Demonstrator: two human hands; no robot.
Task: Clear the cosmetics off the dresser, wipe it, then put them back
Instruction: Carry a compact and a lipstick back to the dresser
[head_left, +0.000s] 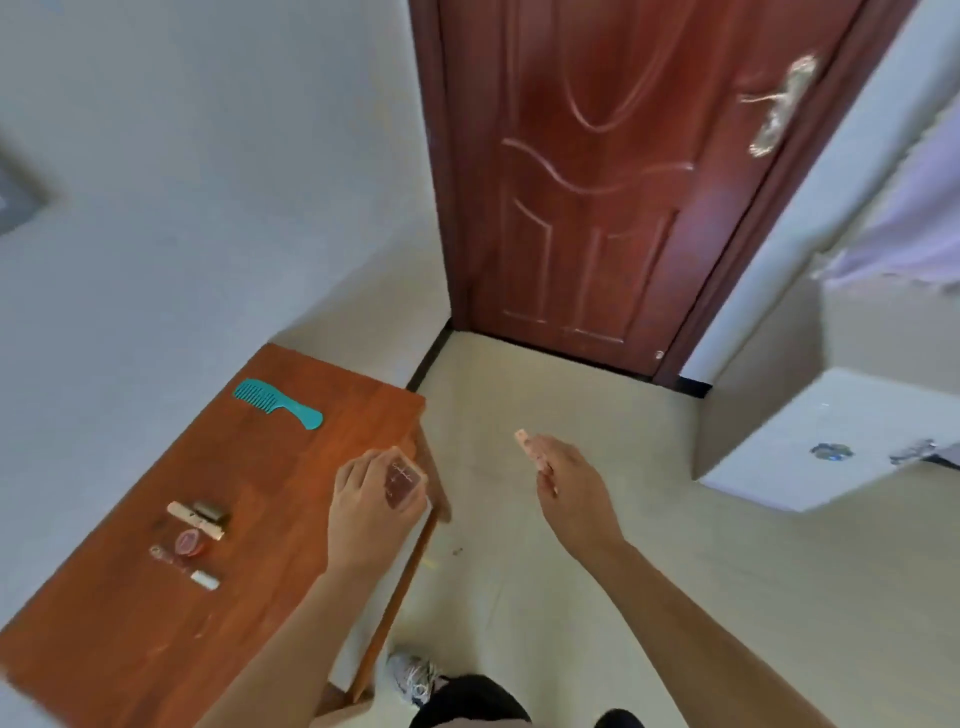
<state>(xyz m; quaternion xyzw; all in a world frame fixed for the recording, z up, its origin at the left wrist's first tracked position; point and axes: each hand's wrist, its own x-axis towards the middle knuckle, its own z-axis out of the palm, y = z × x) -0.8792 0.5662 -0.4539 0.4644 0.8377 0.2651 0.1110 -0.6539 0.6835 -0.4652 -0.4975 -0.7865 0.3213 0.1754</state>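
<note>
My left hand (371, 499) hovers over the right edge of the wooden dresser (291, 467); its fingers are curled round a small dark red case (402, 480) with pale script on its face, thumb on the near side; the case is lifted clear of the wood. My right hand (569, 483) is held out over the pale floor, well apart from the dresser; its fingers are drawn together, pinching a slim pink stick (530, 448) whose tip pokes out beyond the knuckles. On the dresser, near the wall, lies a teal comb (275, 402); closer to me sits a tight cluster of cosmetics: a beige tube (195, 519) just beside a dark olive tube (210, 511), a round red pot (189, 543), and a small white tube (205, 579); one more blurred piece lies left of the pot, too unclear to name. A reddish door (597, 182) stands ahead.
</note>
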